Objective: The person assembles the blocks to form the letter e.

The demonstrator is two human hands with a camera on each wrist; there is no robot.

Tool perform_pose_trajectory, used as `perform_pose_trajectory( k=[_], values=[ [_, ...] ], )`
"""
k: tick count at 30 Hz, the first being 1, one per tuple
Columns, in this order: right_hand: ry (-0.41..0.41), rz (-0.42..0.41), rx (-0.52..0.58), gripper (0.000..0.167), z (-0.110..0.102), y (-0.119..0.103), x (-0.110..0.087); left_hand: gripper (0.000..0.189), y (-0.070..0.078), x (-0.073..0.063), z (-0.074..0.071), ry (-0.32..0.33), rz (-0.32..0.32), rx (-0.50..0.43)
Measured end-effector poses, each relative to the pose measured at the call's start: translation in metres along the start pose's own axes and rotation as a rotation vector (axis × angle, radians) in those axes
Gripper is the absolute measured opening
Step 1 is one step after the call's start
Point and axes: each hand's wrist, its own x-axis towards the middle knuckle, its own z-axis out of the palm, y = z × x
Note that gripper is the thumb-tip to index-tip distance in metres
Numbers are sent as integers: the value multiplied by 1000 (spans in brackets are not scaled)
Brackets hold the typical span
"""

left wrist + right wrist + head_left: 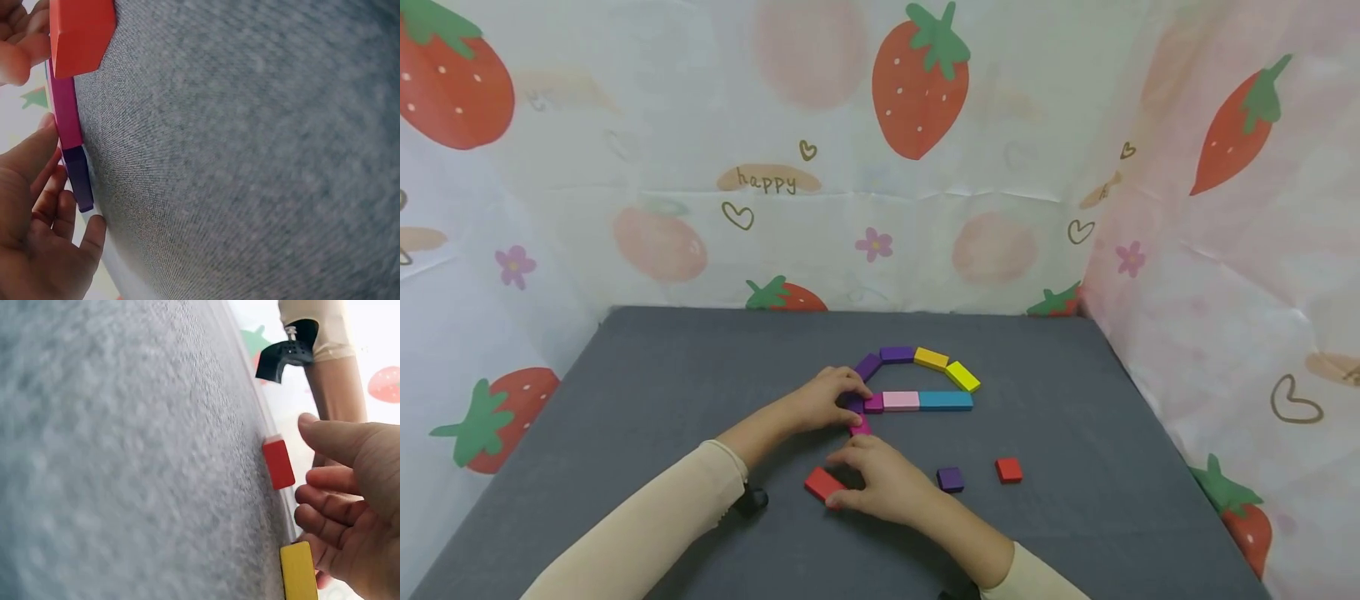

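My left hand rests at the left end of a block outline, its thumb touching a magenta block and its index finger over a dark purple block. In the left wrist view the thumb lies along the magenta block, with a dark purple block adjoining it. My right hand is spread around a red block, thumb by its near end, fingers beyond. In the right wrist view a visible gap separates the red block from the fingers.
An arc of purple blocks and yellow blocks curves above a straight row with a pink block and a blue block. A loose purple block and a small red block lie right on the grey tabletop.
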Motion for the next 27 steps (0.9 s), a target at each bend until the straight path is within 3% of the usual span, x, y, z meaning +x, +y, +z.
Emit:
perform_pose_trajectory(
  k=[12, 27],
  values=[
    [-29, 32, 40, 56, 10, -2, 1, 40, 1, -1, 0, -20, -16, -5],
    [-2, 9, -11, 39, 11, -3, 3, 40, -3, 2, 2, -14, -17, -2]
  ],
)
